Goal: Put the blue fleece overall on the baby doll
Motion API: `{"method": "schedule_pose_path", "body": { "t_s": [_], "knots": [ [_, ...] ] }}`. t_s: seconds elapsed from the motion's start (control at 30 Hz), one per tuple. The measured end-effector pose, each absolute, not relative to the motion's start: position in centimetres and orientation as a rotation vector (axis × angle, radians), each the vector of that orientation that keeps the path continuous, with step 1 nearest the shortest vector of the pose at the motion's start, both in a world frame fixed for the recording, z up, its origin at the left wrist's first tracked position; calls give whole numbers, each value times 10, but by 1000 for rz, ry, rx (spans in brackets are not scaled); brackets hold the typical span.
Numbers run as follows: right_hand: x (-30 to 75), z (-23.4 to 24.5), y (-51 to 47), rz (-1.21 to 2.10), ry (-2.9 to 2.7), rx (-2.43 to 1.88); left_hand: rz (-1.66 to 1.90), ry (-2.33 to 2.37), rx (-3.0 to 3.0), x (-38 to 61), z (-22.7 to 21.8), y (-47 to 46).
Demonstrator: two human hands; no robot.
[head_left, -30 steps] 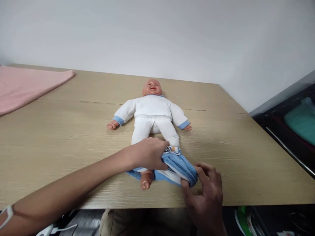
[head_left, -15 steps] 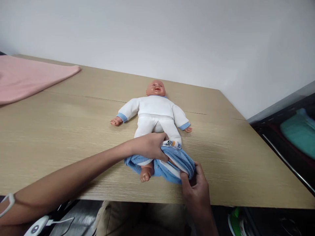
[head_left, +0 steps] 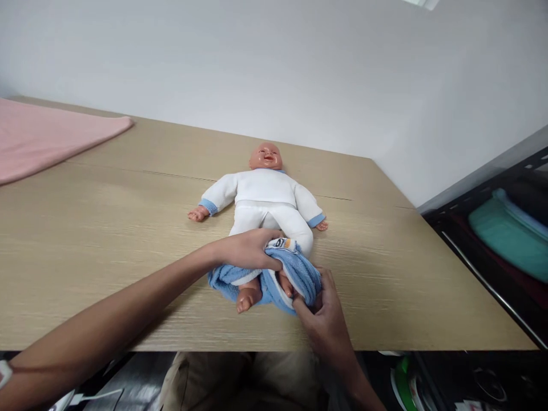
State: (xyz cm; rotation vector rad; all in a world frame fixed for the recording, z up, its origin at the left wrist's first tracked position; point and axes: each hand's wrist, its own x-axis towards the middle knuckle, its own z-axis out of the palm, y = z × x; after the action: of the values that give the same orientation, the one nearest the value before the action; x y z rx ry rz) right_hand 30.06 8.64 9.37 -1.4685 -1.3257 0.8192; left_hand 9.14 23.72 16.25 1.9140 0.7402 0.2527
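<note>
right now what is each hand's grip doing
Left hand: closed, holding the blue garment near its white band.
Right hand: closed, holding the same garment's lower edge.

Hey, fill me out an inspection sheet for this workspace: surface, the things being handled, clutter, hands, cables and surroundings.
Surface: pale wood-look table, with thin seam lines across it.
Things handled: doll in white, lying face up, feet toward the person; blue garment bunched around its lower legs, one bare foot sticking out.
Clutter: pink cloth at the left.
Hands: left hand grips the garment near its label; right hand grips its other side.
Cables: white cable below the table edge, lower left.
Surroundings: plain wall behind; teal item on the right, contents unclear.
</note>
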Motion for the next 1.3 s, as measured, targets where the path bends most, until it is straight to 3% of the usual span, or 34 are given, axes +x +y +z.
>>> {"method": "schedule_pose_path", "body": {
  "t_s": [0.37, 0.53, 0.83, 1.0, 1.3],
  "knots": [
    [289, 97, 88, 928, -960, -1467, 313, 654, 1802, 93, 163, 231],
    [295, 88, 86, 811, -1125, -1536, 292, 601, 1795, 89, 162, 235],
    [305, 93, 93, 772, -1328, -1288, 310, 388, 1790, 83, 154, 250],
    [332, 120, 110, 453, -1614, -1262, 345, 375, 1896, 82, 152, 251],
    [376, 144, 164, 788, -2029, -1114, 444, 447, 2114, 83, 152, 247]
  ]
}}
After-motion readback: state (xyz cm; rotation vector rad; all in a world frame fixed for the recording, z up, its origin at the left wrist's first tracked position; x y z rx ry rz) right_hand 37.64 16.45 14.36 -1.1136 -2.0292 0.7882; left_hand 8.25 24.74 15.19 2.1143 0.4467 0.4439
